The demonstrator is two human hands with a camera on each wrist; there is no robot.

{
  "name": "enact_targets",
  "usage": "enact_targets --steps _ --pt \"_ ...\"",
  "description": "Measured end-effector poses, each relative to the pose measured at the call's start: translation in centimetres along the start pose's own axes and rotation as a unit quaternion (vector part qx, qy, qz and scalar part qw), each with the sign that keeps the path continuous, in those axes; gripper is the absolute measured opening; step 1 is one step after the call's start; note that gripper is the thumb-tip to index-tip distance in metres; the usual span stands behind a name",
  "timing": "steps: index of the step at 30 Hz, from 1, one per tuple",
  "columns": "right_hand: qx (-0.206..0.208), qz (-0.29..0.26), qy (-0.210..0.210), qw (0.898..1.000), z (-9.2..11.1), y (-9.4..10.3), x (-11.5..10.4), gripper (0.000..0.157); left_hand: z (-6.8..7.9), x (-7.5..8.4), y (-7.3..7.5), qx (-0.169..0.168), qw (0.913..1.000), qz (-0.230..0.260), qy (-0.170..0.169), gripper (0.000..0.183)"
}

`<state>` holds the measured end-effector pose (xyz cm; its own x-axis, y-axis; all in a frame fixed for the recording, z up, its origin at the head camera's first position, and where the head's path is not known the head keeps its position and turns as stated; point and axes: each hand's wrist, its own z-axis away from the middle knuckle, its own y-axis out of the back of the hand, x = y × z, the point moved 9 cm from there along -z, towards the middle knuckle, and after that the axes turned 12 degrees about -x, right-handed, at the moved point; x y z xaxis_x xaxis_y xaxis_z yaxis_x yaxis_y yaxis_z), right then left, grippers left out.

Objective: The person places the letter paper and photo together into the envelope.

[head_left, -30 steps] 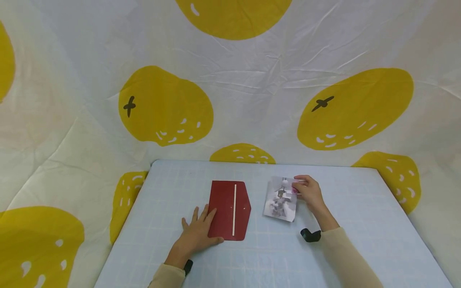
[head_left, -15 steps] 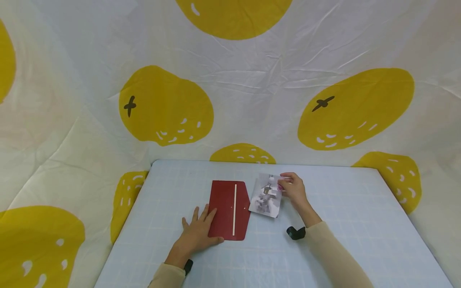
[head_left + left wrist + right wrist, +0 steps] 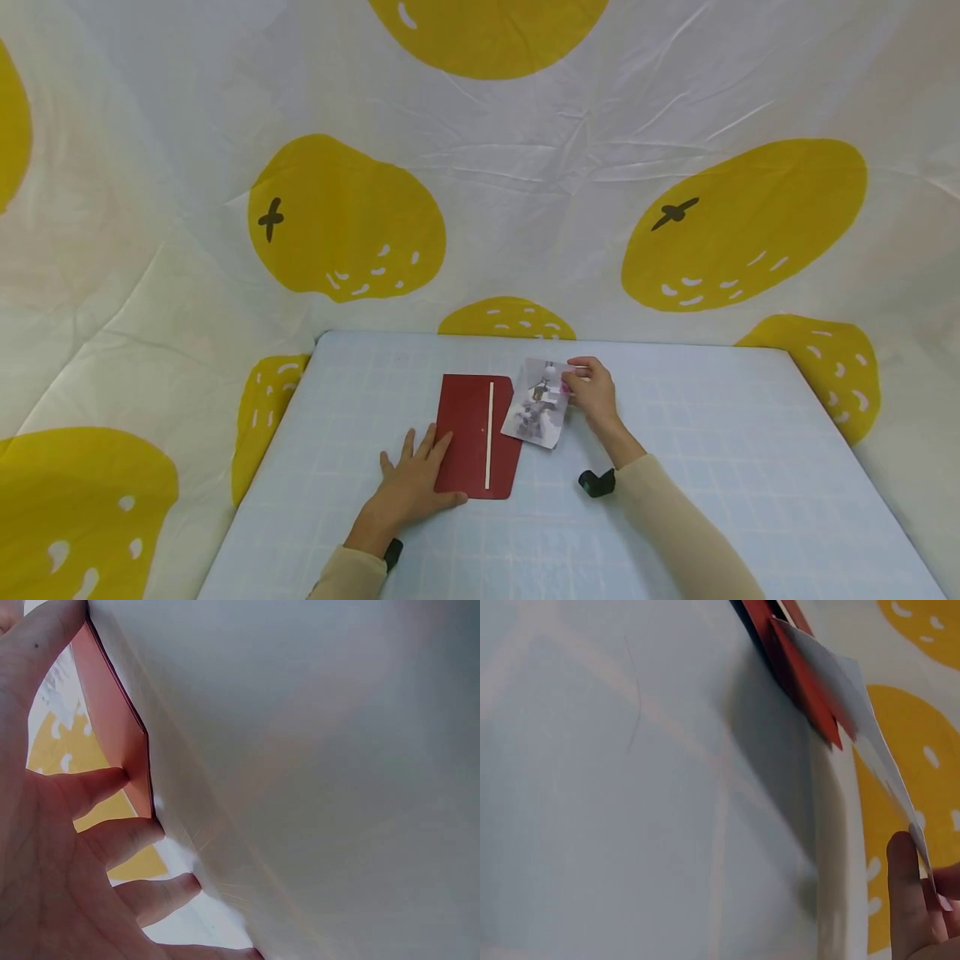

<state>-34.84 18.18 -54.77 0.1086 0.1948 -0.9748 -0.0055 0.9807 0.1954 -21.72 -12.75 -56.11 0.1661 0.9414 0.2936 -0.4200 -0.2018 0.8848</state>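
Note:
A red envelope (image 3: 461,417) lies flat on the table, its pointed flap spread to the right and a thin white strip (image 3: 490,437) running down it. My left hand (image 3: 408,490) rests at its left edge with fingers spread; in the left wrist view the thumb and some fingertips touch the envelope (image 3: 112,712). Between thumb and fingers, my right hand (image 3: 596,398) pinches the upper right edge of a printed picture card (image 3: 534,407). The card is tilted, and its left part overlaps the envelope's flap. In the right wrist view the card (image 3: 840,682) slants over the red flap.
A pale blue checked cloth (image 3: 712,467) covers the table. Behind it hangs a white sheet (image 3: 517,225) printed with large yellow fruit. Dark devices sit at both wrists, the right one (image 3: 596,483) jutting out over the cloth.
My right hand has moved left with the picture card, from beside the envelope to over its flap. The left hand and the envelope have stayed in place.

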Motion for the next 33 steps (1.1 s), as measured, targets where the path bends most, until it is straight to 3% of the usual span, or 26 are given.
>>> enact_targets --steps 22,33 --pt "-0.014 0.028 -0.021 0.999 0.8 -3.6 0.9 0.026 -0.1 -0.1 -0.1 -0.002 1.0 -0.002 0.002 0.103" --pt "-0.036 0.006 -0.025 0.999 1.5 -4.9 0.9 0.027 -0.2 -0.1 -0.2 -0.001 1.0 -0.005 0.005 0.102"
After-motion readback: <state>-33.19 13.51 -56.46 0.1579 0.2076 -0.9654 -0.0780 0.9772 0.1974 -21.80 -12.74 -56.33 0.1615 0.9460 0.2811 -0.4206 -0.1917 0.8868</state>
